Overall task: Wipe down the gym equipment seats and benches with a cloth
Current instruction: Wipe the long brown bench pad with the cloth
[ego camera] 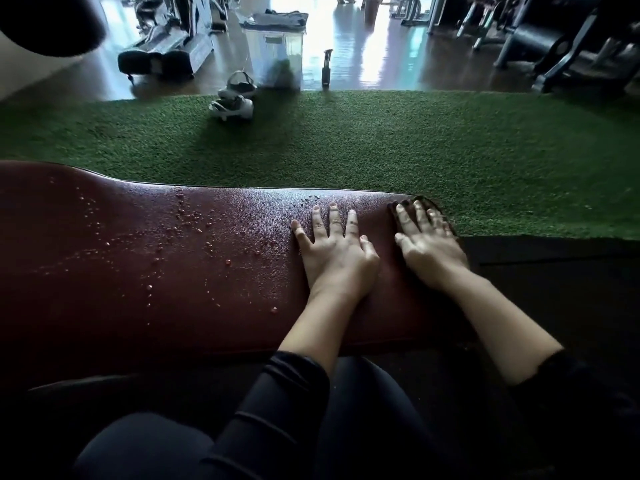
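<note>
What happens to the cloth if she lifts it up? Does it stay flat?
Probably not. The cloth lies thin and flat under the right hand at the bench end, so it would likely droop and fold. It looks light. Droplets cover the bench, so it may get damp and cling a little.

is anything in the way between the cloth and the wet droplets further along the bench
Yes, the left hand. It lies flat on the dark red padded vinyl bench, between the dark brown cloth under the right hand at the bench's end and the water droplets. Nothing else visible sits on that stretch.
</note>
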Available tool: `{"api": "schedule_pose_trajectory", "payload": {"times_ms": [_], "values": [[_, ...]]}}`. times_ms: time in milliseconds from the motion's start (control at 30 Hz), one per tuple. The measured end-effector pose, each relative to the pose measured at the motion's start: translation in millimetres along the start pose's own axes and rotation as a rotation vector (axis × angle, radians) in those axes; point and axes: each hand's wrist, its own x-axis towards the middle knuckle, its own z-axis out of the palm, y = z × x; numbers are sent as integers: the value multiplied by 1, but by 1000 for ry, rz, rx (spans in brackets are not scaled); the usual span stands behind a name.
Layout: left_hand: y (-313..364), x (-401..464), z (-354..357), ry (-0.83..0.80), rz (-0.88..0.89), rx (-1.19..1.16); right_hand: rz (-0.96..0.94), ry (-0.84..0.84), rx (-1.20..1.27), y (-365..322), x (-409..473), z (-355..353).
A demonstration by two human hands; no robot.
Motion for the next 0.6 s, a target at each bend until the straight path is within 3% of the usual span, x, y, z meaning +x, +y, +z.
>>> {"api": "schedule_pose_trajectory", "payload": {"times_ms": [100, 200, 300, 467, 600], "values": [[-5, -7, -15, -34, 45, -205, -82, -63, 19, -25, -31, -3], [-33, -29, -37, 117, 122, -369, -202, -71, 39, -48, -59, 1], [-85, -53, -57, 227, 118, -226, -299, -75, 77, -55, -70, 0], [-153, -62, -75, 40, 5, 50, -366, -66, 55, -42, -63, -12], [-167, -65, -65, -53, -11, 116, -363, -49, 82, -51, -64, -5]]}}
